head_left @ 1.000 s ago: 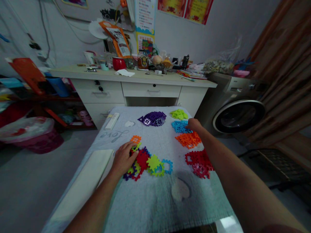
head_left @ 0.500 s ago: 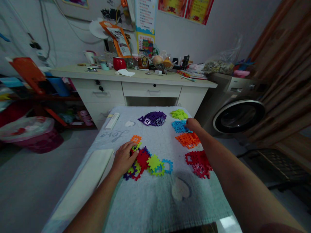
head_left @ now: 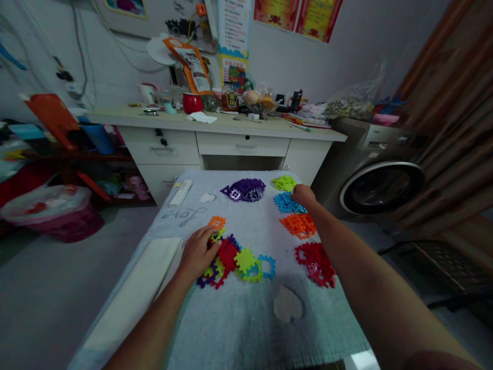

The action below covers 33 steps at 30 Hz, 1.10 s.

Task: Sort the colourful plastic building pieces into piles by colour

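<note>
My left hand (head_left: 200,251) lies on the left side of a mixed heap of toothed plastic building pieces, its fingers stretched out and thumb apart. Red pieces (head_left: 228,254), a lime-green piece (head_left: 246,260) and a blue square frame (head_left: 267,266) show beside it. Just beyond its fingertips is an orange frame piece (head_left: 217,222). My right hand (head_left: 304,195) is closed at the right edge of a pile of blue pieces (head_left: 287,203); its fingertips, and anything in them, are hidden.
Sorted piles of purple (head_left: 246,189), lime (head_left: 284,182), orange (head_left: 298,226) and red pieces (head_left: 318,262) lie on the cloth-covered table (head_left: 239,329). A white strip (head_left: 181,193) lies at the far left. Behind stand a cluttered desk (head_left: 227,123) and a washing machine (head_left: 373,169).
The view has shifted slightly. My right hand has moved a little left over the blue pile's edge. My left hand stays on the mixed heap.
</note>
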### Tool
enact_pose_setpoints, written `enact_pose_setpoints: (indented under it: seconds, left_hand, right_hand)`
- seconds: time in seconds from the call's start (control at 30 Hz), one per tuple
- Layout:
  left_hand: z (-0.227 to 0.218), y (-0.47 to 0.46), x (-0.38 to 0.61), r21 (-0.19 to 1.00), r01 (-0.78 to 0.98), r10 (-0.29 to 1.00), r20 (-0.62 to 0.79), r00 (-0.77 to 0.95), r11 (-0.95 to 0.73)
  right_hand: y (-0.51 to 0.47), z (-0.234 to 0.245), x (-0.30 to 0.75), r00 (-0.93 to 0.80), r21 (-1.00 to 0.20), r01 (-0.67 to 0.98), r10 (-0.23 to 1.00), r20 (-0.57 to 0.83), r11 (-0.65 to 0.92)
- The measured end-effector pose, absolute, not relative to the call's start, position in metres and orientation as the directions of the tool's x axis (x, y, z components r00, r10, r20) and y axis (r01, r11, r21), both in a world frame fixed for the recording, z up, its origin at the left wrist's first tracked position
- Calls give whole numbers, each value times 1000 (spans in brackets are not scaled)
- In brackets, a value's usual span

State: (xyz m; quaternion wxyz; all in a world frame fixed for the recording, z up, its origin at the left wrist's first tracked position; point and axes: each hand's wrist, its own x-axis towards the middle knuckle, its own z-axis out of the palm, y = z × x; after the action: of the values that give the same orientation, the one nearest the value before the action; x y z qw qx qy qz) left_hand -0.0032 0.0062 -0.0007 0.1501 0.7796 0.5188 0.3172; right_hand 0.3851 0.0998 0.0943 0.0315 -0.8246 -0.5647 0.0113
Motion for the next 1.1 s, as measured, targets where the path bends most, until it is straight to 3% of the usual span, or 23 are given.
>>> enact_pose_setpoints:
  seconds: [0.3,0.5,0.6,0.7,0.83,0.93,1.1]
  left_hand:
    - [-3,7,-4,568,713,907,331,259,-411]
    - [-3,7,-4,558,714,901,345,264,-423]
    - [-4,8,-4,555,716,901,342,267,-423]
    - [-6,9,-4,553,717,901,340,270,-424]
    - [-9,10,-5,576,693,896,359,262,-434]
    - [-9,10,-6,610,666,897,373,237,-430]
    - [-2,9,-7,647,632,897,391,205,-427]
  right_hand:
    - [94,96,387,429,-138,899,899,85,-416]
    - [76,123,378,433,-344,876,867,246,-339]
    - [59,125,346,320,-437,878,919,229,-197]
    - [36,113,303,63,-510,860,991,122,8]
    - [8,85,261,-184,-558,811,982,40,174]
    - [-2,62,252,-195,-606,779,981,6,159]
    - [0,29,253,-144,-684,705,982,120,187]
